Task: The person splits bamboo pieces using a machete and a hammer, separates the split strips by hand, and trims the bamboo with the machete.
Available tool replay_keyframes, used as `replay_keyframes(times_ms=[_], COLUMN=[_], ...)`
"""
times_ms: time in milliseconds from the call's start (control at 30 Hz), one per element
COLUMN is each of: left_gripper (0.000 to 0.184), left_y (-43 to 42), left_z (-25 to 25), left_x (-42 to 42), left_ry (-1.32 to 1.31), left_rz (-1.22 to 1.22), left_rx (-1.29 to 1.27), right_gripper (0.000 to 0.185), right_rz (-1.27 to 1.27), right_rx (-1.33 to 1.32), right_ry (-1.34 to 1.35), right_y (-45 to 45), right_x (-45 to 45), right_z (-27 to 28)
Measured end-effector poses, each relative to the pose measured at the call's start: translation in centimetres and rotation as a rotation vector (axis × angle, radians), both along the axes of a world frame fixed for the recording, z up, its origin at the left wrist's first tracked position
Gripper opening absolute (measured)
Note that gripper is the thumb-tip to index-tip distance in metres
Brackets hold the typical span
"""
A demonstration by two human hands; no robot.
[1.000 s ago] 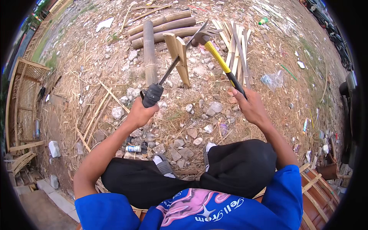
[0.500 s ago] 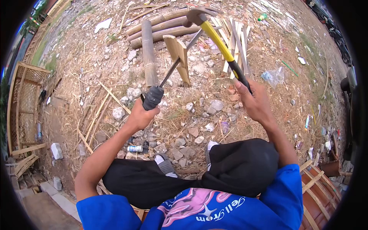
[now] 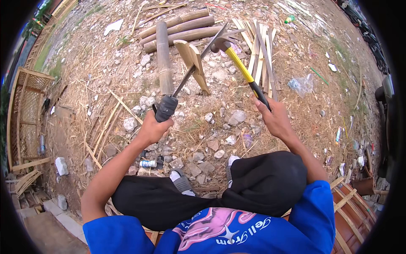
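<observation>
My left hand (image 3: 153, 130) is closed round the black wrapped handle of a machete (image 3: 185, 79). The long blade slants up and away to the right, lodged in a split bamboo piece (image 3: 189, 57) that stands tilted on the ground. My right hand (image 3: 275, 119) grips a claw hammer (image 3: 242, 67) by the black end of its yellow and black handle. The hammer's head is close to the outer part of the blade, beyond the bamboo; whether they touch I cannot tell.
Behind the blade lie several bamboo poles (image 3: 186, 36), with one more pole (image 3: 163, 59) pointing toward me. Split strips (image 3: 263, 53) are piled at the right. Stones (image 3: 238, 115) and a can (image 3: 148, 164) lie near my feet. A woven bamboo frame (image 3: 28, 118) stands at left.
The hammer has dropped from above the blade to beside its outer part, and my right hand has lowered a little. The machete and split bamboo have shifted slightly left.
</observation>
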State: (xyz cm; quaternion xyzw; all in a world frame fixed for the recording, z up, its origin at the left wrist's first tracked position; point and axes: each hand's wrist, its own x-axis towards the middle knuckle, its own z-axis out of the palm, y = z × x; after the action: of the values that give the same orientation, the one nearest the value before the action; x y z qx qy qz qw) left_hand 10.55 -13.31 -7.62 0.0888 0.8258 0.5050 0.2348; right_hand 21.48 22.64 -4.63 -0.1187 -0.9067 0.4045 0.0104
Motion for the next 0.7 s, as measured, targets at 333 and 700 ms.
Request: replay_keyframes(times_ms=[333, 700], left_gripper=[0.018, 0.020], left_y=[0.4, -0.2], left_z=[0.8, -0.5], left_x=[0.3, -0.3], left_ry=[-0.070, -0.030], left_rz=[0.007, -0.014], left_rx=[0.007, -0.057], right_gripper=[0.050, 0.043], right_rz=[0.049, 0.061], right_rx=[-0.047, 0.014], right_ry=[0.026, -0.061], right_y=[-0.8, -0.1], right_x=[-1.1, -2.0], right_z=[2.3, 1.6])
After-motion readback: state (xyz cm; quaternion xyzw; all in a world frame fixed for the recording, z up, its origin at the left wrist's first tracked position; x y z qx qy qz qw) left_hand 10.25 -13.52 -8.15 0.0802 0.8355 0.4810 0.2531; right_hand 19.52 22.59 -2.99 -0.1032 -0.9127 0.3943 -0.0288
